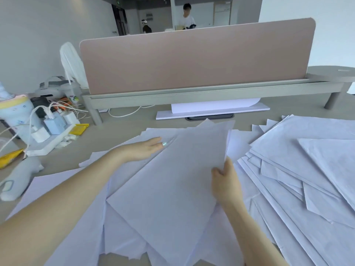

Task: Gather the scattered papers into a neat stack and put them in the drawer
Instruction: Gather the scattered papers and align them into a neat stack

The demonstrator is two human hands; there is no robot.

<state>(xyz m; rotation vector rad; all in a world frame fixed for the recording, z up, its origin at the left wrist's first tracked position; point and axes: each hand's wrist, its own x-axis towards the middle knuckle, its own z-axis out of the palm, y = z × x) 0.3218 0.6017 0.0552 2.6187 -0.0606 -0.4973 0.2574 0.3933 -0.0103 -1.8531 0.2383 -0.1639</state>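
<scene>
Many white paper sheets lie scattered and overlapping across the grey desk (119,135). A small bundle of sheets (172,185) is lifted and tilted in the middle. My right hand (226,181) pinches the bundle's right edge, thumb on top. My left hand (142,148) lies flat with fingers together against the bundle's left edge, on top of other sheets. A fanned heap of papers (299,166) spreads at the right. More sheets (63,217) lie under my left forearm. No drawer is in view.
A pink divider panel (196,56) on a grey rail stands at the back. At the left are a power strip with chargers and cables (50,127), a yellow packet (78,129), a pastel bottle (15,112) and a grey controller (19,177). Two people stand far behind.
</scene>
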